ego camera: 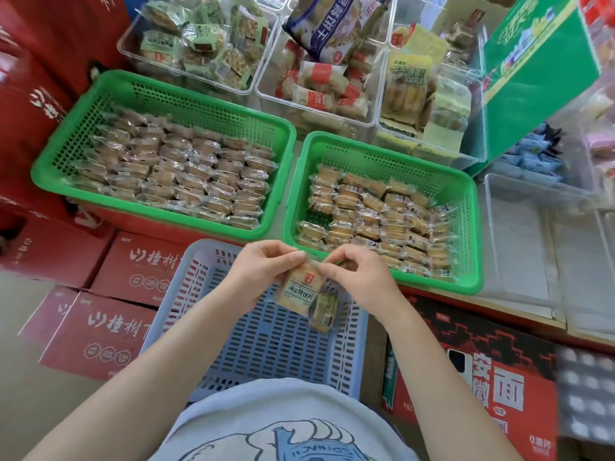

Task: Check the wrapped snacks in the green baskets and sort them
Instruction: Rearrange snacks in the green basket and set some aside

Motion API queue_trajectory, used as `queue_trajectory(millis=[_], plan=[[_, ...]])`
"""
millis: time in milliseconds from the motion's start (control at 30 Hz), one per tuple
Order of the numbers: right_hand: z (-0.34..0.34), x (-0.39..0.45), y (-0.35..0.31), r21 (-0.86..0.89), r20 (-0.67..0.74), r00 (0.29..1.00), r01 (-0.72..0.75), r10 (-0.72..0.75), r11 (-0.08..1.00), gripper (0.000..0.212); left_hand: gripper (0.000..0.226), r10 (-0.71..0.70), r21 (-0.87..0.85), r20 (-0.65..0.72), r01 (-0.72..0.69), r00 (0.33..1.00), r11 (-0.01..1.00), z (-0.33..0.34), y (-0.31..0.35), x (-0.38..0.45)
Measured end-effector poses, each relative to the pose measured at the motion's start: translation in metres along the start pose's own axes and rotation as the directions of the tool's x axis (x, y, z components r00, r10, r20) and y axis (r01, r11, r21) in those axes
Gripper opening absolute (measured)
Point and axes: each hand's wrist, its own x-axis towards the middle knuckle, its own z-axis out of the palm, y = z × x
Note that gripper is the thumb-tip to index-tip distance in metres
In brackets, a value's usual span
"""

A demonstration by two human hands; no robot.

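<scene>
Head view: left hand (263, 271), right hand (357, 277) pinch wrapped snack (307, 296), Chinese label; box "面" (509, 387).

Red cartons (109, 331) stacked on a pale floor (30, 404); clear bins (319, 94) of packets on a shelf; a green box (532, 78); even, soft light.

Two green baskets (213, 104) (466, 201) were moulded plastic lattice, slightly glossy. Wrapped snacks (186, 174) inside sat in clear shiny film, crinkled, catching light. Held snack (307, 294) had the same glossy transparent wrapper with a printed label. Blue basket (266, 341) was slotted plastic, duller finish. Clear bins (266, 91) behind were smooth transparent plastic. Red cartons (100, 337) were printed cardboard, matt. Shirt (266, 424) was soft matt cloth with a print.
</scene>
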Motion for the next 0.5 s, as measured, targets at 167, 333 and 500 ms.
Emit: queue_trajectory(millis=[167,333,500], plan=[[-0.011,0.036,0.004,0.042,-0.038,0.999,-0.016,0.017,0.999,0.014,0.031,0.118,0.154,-0.239,-0.083,0.964,0.985,0.002,0.007,0.033],[-0.028,0.077,0.013,0.027,-0.283,0.959,0.025,-0.016,0.999,0.013,0.010,0.290,0.440,-0.265,-0.153,0.920,0.885,-0.005,0.017,0.060],[-0.021,0.116,0.029,-0.119,-0.292,0.954,0.032,-0.066,0.992,0.007,0.028,0.421,0.722,-0.061,-0.251,0.905,0.645,-0.003,-0.003,0.078]])
